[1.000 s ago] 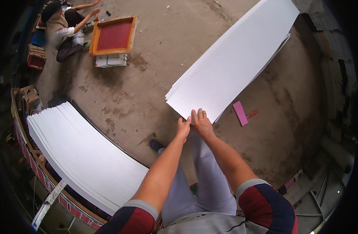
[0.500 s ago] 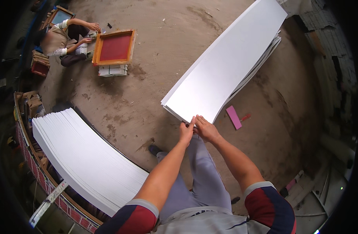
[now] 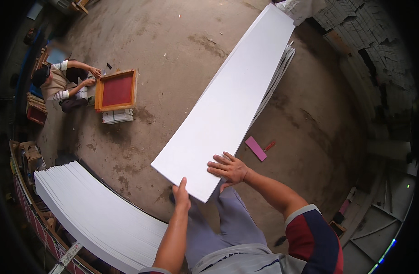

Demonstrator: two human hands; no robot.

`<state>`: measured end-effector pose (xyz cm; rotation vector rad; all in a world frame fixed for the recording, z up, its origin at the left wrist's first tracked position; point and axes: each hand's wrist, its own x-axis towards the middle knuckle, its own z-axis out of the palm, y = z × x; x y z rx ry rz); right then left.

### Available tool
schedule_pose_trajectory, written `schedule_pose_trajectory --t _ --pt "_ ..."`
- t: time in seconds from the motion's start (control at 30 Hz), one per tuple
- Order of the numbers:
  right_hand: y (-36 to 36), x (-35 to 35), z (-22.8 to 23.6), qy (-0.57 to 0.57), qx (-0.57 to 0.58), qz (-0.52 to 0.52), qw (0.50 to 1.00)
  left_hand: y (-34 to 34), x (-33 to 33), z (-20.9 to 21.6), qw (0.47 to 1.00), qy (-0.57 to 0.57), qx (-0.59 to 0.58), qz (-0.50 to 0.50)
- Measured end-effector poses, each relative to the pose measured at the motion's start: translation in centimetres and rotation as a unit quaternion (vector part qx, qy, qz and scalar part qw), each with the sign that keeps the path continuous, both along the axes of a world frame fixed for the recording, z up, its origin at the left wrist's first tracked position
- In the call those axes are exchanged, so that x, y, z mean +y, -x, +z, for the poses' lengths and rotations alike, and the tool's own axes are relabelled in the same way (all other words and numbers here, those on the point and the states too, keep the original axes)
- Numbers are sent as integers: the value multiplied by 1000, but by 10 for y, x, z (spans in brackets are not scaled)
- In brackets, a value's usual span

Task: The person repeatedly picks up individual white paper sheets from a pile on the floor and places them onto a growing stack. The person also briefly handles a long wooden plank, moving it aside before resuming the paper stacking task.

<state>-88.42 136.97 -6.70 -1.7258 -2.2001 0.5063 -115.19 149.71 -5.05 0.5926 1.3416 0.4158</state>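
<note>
A long white board stretches from in front of my legs toward the upper right, its near end level at my hands. At its near left edge my left hand is closed on it, thumb on top and fingers hidden beneath. My right hand lies spread on the board's upper face near the right edge, its thumb extending past that edge. More thin white sheets show under the board's far right side.
On the left stands a tall stack of white boards. Beyond it a seated person works at a wooden frame with a red panel. A pink rectangular piece with a red handle lies on the floor. White stacks line the right.
The board's near end has come toward me and to the left. My hands have moved apart: the left to the board's left edge, the right spread onto its top.
</note>
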Motion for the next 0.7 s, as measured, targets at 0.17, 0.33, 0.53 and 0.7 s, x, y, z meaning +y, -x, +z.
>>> schedule_pose_trajectory --t 0.17,0.33,0.53,0.7 --pt "5 12 -51 -30 -96 -69 993 148 32 56 997 77 -3 -10" --pt "76 49 -50 7 -124 -29 992 276 87 70 942 -11 255 -219" --pt "155 141 32 93 -63 64 992 136 100 175 618 -300 388 -614" --pt "197 168 96 145 -48 65 986 89 91 123 560 -272 457 -636"
